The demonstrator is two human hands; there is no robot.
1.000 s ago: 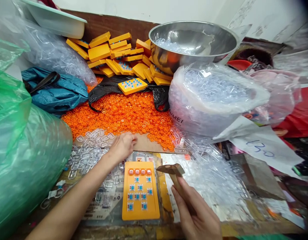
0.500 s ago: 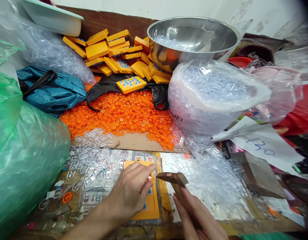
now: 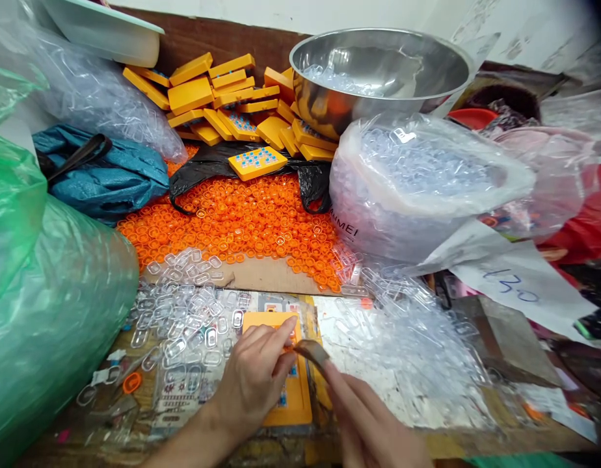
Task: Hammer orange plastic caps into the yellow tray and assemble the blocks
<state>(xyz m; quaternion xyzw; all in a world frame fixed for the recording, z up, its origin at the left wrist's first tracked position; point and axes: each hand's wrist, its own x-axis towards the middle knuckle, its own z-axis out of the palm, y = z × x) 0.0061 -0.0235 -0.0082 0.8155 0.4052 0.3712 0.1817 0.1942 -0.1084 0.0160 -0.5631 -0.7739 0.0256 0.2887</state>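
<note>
- The left hand (image 3: 254, 367) lies over an orange-yellow board (image 3: 296, 411), a flat, smooth rectangle with rounded corners and small blue-centred squares; its fingers are bent, and whether they pinch a piece cannot be told
- The right hand (image 3: 371, 416) is clenched round a hammer (image 3: 313, 353), whose narrow, curved brown head is tilted beside the left fingertips, over the board on the worktop
- Glossy orange rings (image 3: 222, 221), rounded and plastic, form a broad heap behind a strip of flat brown cardboard (image 3: 264, 275)
- Clear plastic links (image 3: 176, 312), rounded oblongs with open middles, are strewn left of the board; longer clear pieces (image 3: 402, 344) spread to its right
- A shiny, round steel bowl (image 3: 378, 78) stands behind a crinkled, translucent bag (image 3: 408, 188) full of clear pieces
- At left are a bulging green plastic bag (image 3: 80, 292) and a wrinkled blue bag (image 3: 105, 172) with a black strap
- Counted: two hands, one hammer, one board under the left hand, one board (image 3: 257, 162) alone on black plastic (image 3: 207, 162), one steel bowl, one stray orange ring (image 3: 132, 383) at left; the piled boards (image 3: 190, 95) overlap, and rings and links lie too thick to count
</note>
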